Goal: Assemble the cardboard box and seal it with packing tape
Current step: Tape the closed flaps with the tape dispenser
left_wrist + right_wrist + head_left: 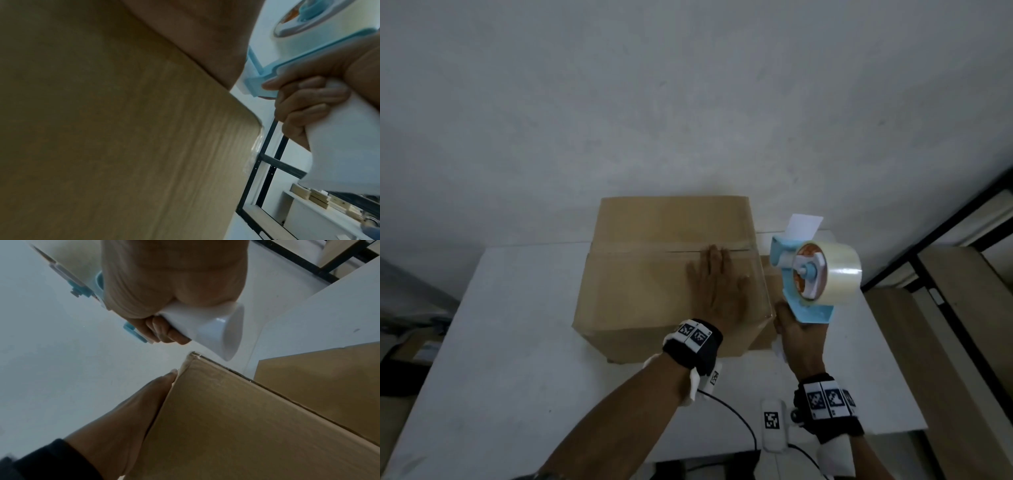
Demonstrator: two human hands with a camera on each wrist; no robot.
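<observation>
A closed brown cardboard box (647, 274) stands on the white table (510, 359); clear tape runs along its top seam and down its right side. My left hand (714, 281) lies flat on the box top near the right end of the seam, fingers straight. My right hand (803, 334) grips the white handle (207, 327) of a light-blue tape dispenser (808, 274) with a clear tape roll (832, 274), held in the air just right of the box. In the left wrist view the box top (102, 129) fills the frame, with the dispenser (287, 53) beyond.
A flat piece of cardboard (774, 277) lies on the table behind the dispenser, right of the box. A black metal shelf frame (941, 233) and wooden boards (962, 308) stand to the right. A white marker device (774, 425) and a black cable (736, 414) lie at the table's near edge.
</observation>
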